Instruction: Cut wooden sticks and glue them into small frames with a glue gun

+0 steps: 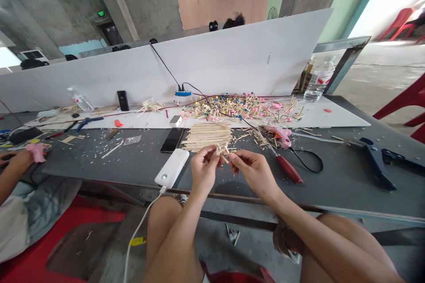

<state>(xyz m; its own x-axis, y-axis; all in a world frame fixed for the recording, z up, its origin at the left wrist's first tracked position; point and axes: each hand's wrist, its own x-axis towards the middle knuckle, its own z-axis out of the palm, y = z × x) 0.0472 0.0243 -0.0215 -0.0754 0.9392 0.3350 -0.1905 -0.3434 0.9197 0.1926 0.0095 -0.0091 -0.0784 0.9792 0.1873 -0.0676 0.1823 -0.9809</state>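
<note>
the left hand (204, 170) and right hand (254, 173) hold up a small frame of wooden sticks (223, 153) between them above a grey table (99, 163), each thumb and forefinger pinching it, other fingers curled. just beyond lies a stack of loose sticks (206, 137). a white power bank (171, 168) sits beside the left hand, red-handled pliers (286, 169) near the right.

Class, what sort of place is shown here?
Probably a craft workshop in a concrete building: a long table holds a glue gun and a stack of wooden sticks, and the left hand and right hand pinch a small stick piece.
</note>
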